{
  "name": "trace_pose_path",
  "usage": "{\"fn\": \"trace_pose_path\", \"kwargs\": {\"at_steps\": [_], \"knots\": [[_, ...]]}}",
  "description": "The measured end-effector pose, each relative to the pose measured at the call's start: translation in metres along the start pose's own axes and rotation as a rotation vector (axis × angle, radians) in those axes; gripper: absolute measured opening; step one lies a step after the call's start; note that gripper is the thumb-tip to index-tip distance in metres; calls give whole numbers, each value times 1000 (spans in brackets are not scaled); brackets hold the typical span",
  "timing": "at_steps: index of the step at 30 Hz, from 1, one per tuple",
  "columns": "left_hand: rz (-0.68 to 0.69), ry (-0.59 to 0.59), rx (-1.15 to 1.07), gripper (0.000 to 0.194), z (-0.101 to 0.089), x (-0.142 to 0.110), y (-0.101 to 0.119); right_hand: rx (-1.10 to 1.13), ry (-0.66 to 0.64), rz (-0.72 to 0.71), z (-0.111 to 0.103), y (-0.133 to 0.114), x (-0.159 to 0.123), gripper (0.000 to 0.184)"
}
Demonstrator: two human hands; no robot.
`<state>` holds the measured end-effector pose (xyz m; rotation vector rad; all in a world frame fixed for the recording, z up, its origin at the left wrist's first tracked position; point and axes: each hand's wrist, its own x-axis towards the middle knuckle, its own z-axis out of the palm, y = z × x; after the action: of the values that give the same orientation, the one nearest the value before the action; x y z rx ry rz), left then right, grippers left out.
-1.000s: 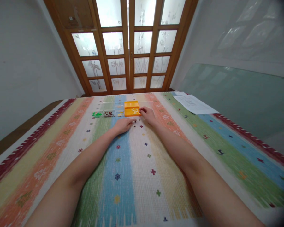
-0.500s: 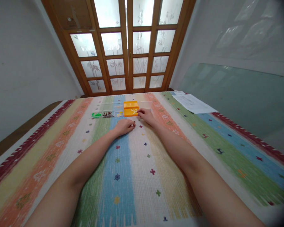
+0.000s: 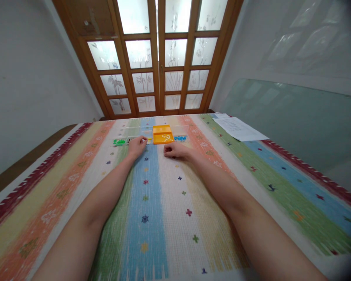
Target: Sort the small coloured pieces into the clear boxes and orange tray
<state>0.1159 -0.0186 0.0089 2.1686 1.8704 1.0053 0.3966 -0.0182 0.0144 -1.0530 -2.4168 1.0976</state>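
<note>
My left hand (image 3: 137,146) is at a clear compartment with small yellow pieces (image 3: 149,140), its fingertips pinched together; whether a piece is between them is too small to tell. It partly covers the clear box of dark brown pieces (image 3: 129,140). Just in front of an open orange box (image 3: 159,138), my right hand (image 3: 174,150) is closed with curled fingers, and anything inside it is hidden. Small white pieces (image 3: 166,137) lie in the right part of the orange box's front tray. Blue pieces (image 3: 180,138) fill a clear box to the right of it.
Green pieces (image 3: 119,142) lie in a clear box at the far left of the row. A striped cloth (image 3: 175,210) covers the table. Printed paper sheets (image 3: 236,128) rest at the right back. Glazed wooden doors (image 3: 160,78) stand beyond the table.
My left hand has moved left and forward to the yellow pieces. My right hand has drawn back from the orange box towards me, uncovering the blue pieces.
</note>
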Motion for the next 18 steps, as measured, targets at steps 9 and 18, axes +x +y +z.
{"fn": "trace_pose_path", "kwargs": {"at_steps": [9, 18], "knots": [[-210, 141, 19, 31, -12, 8, -32, -123, -40, -69, 0, -2, 5, 11], [-379, 255, -129, 34, -14, 11, -49, -95, -27, -110, 3, -9, 5, 6]]}}
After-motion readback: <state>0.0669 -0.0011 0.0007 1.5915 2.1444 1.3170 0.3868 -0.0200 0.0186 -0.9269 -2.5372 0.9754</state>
